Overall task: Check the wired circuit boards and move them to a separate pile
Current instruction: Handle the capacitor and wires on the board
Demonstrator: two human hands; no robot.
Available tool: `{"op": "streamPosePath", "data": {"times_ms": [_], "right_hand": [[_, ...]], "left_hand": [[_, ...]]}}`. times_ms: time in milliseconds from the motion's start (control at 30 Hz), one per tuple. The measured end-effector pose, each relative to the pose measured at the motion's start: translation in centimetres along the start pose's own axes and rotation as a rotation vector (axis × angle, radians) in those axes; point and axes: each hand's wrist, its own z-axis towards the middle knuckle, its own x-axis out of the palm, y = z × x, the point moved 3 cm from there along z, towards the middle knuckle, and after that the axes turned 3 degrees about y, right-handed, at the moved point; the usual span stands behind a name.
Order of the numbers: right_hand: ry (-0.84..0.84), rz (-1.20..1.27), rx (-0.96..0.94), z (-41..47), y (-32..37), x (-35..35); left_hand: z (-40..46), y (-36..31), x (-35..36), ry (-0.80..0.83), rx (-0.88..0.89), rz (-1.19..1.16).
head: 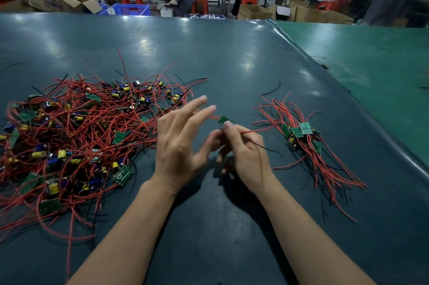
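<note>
A big tangled heap of small green circuit boards with red and black wires lies on the left of the dark green table. A smaller, neater pile of wired boards lies on the right. Between the two, my right hand pinches one small green board above the table, its red and black wires trailing to the right over the hand. My left hand hovers just left of it with fingers spread and straight, holding nothing.
A loose black wire lies behind the right pile. The table's raised edge runs diagonally on the right, with a lighter green table beyond. Several seated people, red stools, blue crates and cardboard boxes fill the background.
</note>
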Motion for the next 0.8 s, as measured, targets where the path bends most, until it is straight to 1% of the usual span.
{"op": "streamPosePath", "data": {"times_ms": [33,67,100,133,200,267,300,333,400,467,500,567,633,700,800], "right_hand": [[-0.108,0.012,0.01,0.2,0.0,-0.5],[-0.223,0.076,0.041,0.6,0.0,-1.3],[-0.33,0.213,0.097,0.8,0.0,-2.1],[-0.42,0.405,0.158,1.0,-0.1,-3.0],[-0.54,0.756,0.225,1.0,-0.2,-4.5],[-0.556,0.925,0.238,0.8,-0.1,-5.3],[-0.526,0.955,0.252,0.8,-0.1,-5.2],[-0.481,0.959,0.271,0.8,-0.1,-5.0],[-0.356,0.897,0.295,0.8,0.1,-3.9],[-0.249,0.786,0.292,0.9,0.2,-2.7],[-0.231,0.728,0.287,1.0,0.2,-2.2],[-0.275,0.639,0.295,1.3,0.1,-2.0],[-0.368,0.64,0.307,1.6,-0.1,-2.6],[-0.439,0.659,0.301,2.0,-0.2,-3.5],[-0.492,0.598,0.28,2.3,-0.6,-4.4]], "left_hand": [[0.0,0.4,-0.3,-0.043,-0.054,0.042],[-0.1,0.8,-0.8,-0.09,-0.115,0.096],[-0.2,1.3,-1.3,-0.127,-0.187,0.165],[-0.3,2.0,-1.7,-0.134,-0.271,0.245],[-0.8,3.3,-2.2,-0.054,-0.48,0.402],[-1.2,4.5,-2.5,0.098,-0.706,0.501],[-1.3,4.9,-2.5,0.17,-0.79,0.526],[-1.4,5.1,-2.5,0.233,-0.832,0.552],[-1.5,5.4,-2.2,0.318,-0.823,0.615],[-1.4,5.5,-2.0,0.335,-0.795,0.635],[-1.5,5.6,-1.9,0.332,-0.793,0.629],[-1.6,5.6,-1.8,0.351,-0.78,0.618],[-1.6,5.4,-1.7,0.357,-0.752,0.603],[-1.5,5.0,-1.7,0.29,-0.721,0.562],[-1.1,4.5,-1.8,0.163,-0.622,0.532]]}}
